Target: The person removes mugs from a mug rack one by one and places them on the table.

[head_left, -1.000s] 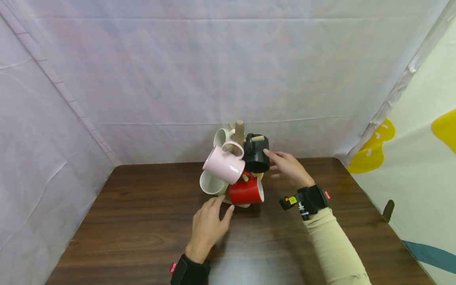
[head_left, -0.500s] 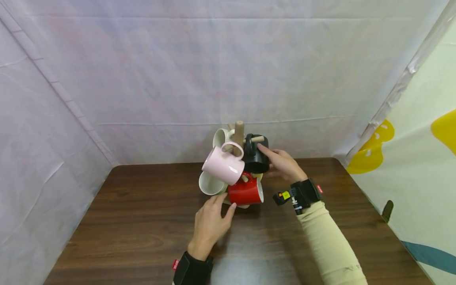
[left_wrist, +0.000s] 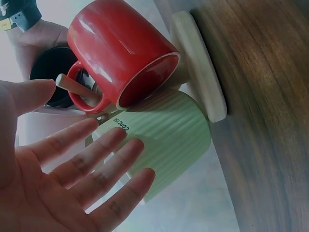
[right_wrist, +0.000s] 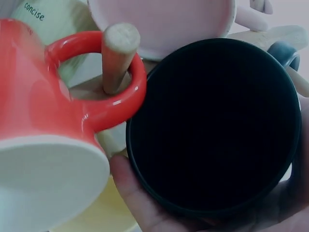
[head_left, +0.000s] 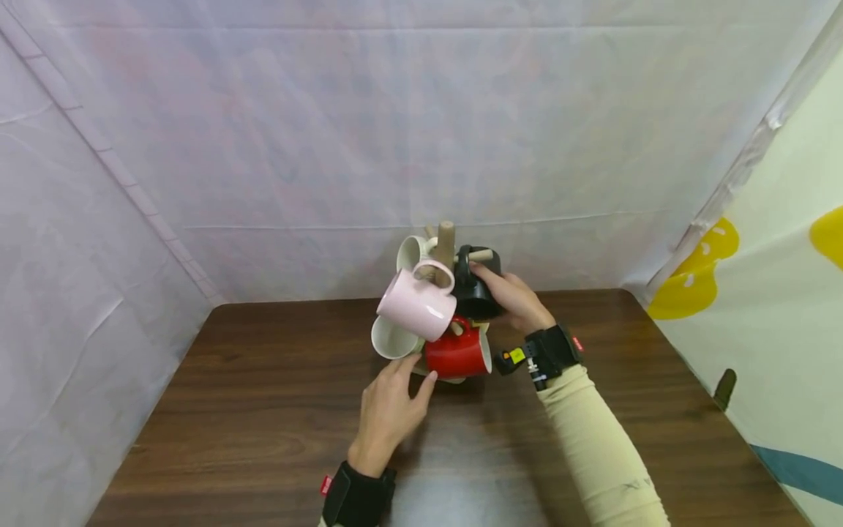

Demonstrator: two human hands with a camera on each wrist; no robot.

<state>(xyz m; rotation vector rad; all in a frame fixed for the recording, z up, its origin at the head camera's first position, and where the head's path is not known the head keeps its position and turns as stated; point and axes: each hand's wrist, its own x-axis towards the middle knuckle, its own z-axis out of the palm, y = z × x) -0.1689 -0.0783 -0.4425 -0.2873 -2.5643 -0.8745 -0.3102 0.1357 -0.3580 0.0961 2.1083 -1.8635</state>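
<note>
A black mug (head_left: 477,293) hangs by its handle on a peg of the wooden mug tree (head_left: 446,241). My right hand (head_left: 516,298) grips this mug, thumb on the near side and fingers curled round it; its dark mouth fills the right wrist view. My left hand (head_left: 391,410) lies low in front of the tree with fingers spread, holding nothing. Nearest to it are a ribbed green mug (left_wrist: 164,135) and a red mug (left_wrist: 120,48); whether the fingertips touch the green one, I cannot tell. The red mug's handle loops over a peg (right_wrist: 118,53).
A pink mug (head_left: 418,304) and a cream mug (head_left: 410,253) hang on the upper pegs. Part of a yellow mug (right_wrist: 104,210) shows below the red one. The tree's base (left_wrist: 200,67) stands on a brown wooden table (head_left: 263,410), backed by a pale cloth wall (head_left: 329,146).
My right hand has moved left onto the black mug and closed its fingers round it. The left hand has barely shifted. The mugs hang much as before.
</note>
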